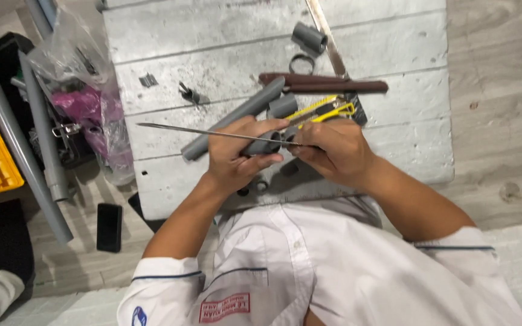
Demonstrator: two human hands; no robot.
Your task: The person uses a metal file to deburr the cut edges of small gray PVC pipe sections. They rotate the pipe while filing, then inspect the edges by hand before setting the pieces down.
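Two bare hands meet over a white-painted plank board (394,133). Left hand (235,154) is closed around one short grey pipe piece (261,145); right hand (333,151) pinches one long thin metal rod (188,130) that passes the piece's end and reaches out leftward. Just behind the fingers lie one yellow utility knife (327,110) and one long grey pipe (237,116). Farther back sit one brown-handled saw (324,83), one grey coupling (308,37) and one cut ring (301,63). Well left lie one black phone (109,227) and one plastic bag (83,90).
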